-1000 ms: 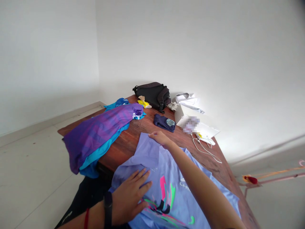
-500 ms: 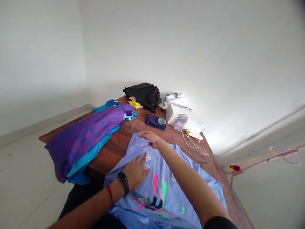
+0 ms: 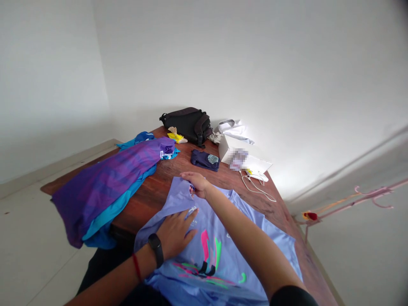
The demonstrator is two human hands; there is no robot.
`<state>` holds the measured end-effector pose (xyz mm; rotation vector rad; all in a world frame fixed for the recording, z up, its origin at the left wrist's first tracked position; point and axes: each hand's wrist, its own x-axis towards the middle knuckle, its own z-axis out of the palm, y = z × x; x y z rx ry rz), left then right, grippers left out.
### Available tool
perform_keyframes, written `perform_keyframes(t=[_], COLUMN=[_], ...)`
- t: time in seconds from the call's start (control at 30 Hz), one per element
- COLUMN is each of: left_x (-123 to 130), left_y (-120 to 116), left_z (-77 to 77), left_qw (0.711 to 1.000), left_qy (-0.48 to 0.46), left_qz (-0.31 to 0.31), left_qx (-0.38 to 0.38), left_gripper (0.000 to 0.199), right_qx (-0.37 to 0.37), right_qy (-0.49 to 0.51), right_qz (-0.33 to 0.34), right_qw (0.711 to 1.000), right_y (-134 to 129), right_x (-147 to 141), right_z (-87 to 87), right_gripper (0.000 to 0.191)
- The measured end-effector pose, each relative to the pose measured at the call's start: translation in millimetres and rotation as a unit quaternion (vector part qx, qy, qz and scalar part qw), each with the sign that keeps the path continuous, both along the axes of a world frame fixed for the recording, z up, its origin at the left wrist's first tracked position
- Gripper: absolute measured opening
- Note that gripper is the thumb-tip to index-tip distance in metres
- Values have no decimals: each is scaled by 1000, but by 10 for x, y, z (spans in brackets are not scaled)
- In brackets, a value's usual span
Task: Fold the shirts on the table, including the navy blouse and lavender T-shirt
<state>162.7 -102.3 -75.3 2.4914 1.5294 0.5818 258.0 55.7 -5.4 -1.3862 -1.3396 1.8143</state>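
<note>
A periwinkle T-shirt (image 3: 255, 246) with pink, green and black print lies spread over the near part of the table. My left hand (image 3: 176, 233), with a black band at the wrist, rests on the shirt with its fingers spread, beside a folded-over part. Farther up, my right hand (image 3: 196, 183) is closed on the shirt's folded sleeve part near its upper left corner. Some of the right fingers are hidden under the cloth.
On the wooden table (image 3: 153, 199), purple (image 3: 111, 174) and blue clothes (image 3: 127, 208) lie at left. Behind are a black bag (image 3: 185, 123), yellow item (image 3: 176, 136), folded navy cloth (image 3: 204, 160), white box (image 3: 226, 148) and white cable (image 3: 255, 189). A pink rack (image 3: 347, 204) stands right.
My right hand has lifted and turned the sleeve part a little, so its opening now shows. My left hand stays flat on the shirt. The whole view has shifted slightly.
</note>
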Motion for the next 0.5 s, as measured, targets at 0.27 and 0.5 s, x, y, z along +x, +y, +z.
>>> perform_keyframes(t=[0.27, 0.5], left_x=[-155, -293], left_y=[-248, -334], left_z=[60, -32], left_qw=[999, 999], left_qy=[16, 9], left_qz=[-26, -39], left_qx=[-15, 9], left_gripper=[57, 66], right_qx=[35, 33], right_qy=[-24, -21], right_qz=[-38, -48], right_qw=[998, 998], right_y=[44, -29], right_x=[102, 276], right_z=[-168, -339], right_gripper=[12, 6])
